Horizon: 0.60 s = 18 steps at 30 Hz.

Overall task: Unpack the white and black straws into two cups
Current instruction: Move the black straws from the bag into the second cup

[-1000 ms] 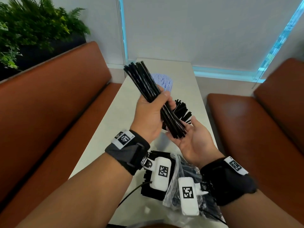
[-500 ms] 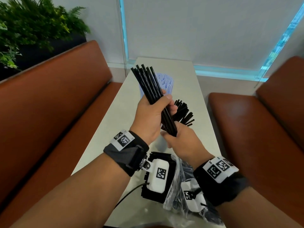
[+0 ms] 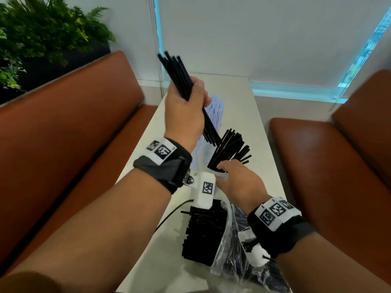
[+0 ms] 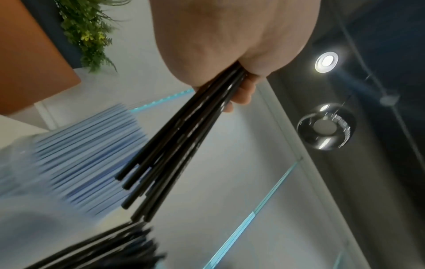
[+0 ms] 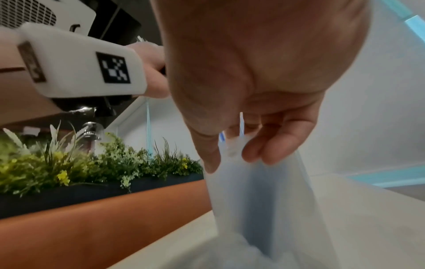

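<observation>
since 1 second ago, left hand (image 3: pixel 186 115) has lifted its gripped bundle of black straws (image 3: pixel 179 75) over the near cup (image 3: pixel 222 176) at mid-table, which right hand (image 3: pixel 239 182) now holds. stray tips could snag the cup's standing straws (image 3: pixel 230 149) and tip it.

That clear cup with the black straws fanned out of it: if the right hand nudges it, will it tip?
Probably tippy. The cup is thin translucent plastic, so likely light, and the black straws in it lean far out to one side, putting weight high. The right hand at its rim should steady it while the left hand brings its bundle.
</observation>
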Motion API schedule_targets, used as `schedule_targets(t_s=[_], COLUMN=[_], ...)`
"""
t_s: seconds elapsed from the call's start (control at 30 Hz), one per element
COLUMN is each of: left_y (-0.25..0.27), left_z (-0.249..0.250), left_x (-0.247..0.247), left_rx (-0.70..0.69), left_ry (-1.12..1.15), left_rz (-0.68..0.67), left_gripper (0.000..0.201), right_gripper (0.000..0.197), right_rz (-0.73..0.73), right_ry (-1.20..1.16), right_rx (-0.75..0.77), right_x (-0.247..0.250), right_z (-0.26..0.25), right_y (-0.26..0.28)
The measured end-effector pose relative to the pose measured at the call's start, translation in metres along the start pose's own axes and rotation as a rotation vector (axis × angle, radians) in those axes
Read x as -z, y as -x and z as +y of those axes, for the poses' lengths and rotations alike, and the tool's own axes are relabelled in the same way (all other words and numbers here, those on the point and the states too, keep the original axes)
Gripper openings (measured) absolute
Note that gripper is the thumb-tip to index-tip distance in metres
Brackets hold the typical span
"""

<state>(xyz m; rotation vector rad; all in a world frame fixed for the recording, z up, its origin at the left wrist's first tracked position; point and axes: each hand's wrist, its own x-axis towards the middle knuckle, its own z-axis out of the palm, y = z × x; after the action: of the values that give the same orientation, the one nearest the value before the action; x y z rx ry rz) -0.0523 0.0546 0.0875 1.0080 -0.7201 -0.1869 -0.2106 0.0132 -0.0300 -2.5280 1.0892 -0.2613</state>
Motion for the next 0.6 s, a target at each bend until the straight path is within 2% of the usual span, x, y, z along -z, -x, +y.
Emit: schedule_targets(t_s=[0.07, 0.17, 0.23, 0.3, 0.47, 0.53, 0.6], left_y=[0.012, 0.026, 0.029, 0.029, 0.028, 0.028, 0.027], left_z=[-0.026, -0.067, -0.086, -0.095, -0.098, -0.098, -0.098], left_x=[-0.003, 0.005, 0.012, 0.014, 0.0, -0.006, -0.009], left_rx=[0.041, 0.127, 0.159, 0.179, 0.158, 0.186, 0.209], left_ry=[-0.163, -0.472, -0.653, -0.795, -1.092, -1.213, -1.228], left_rz=[-0.074, -0.235, -0.283, -0.331, -0.556, -0.653, -0.691], left_gripper=[0.011, 0.012, 0.016, 0.021, 0.024, 0.037, 0.056], right_gripper=[0.018, 0.021, 0.021, 0.022, 0.021, 0.022, 0.021], right_rz=[-0.03, -0.035, -0.018, -0.01, 0.031, 0.036, 0.03], right_ry=[0.091, 0.118, 0.13, 0.134, 0.179, 0.18, 0.174], right_rx=[0.051, 0.09, 0.113, 0.126, 0.144, 0.137, 0.124], right_x=[-0.005, -0.01, -0.013, -0.016, -0.022, -0.023, -0.021], right_z=[0.001, 0.005, 0.007, 0.01, 0.013, 0.012, 0.012], right_y=[-0.005, -0.01, -0.012, -0.014, -0.017, -0.016, -0.017])
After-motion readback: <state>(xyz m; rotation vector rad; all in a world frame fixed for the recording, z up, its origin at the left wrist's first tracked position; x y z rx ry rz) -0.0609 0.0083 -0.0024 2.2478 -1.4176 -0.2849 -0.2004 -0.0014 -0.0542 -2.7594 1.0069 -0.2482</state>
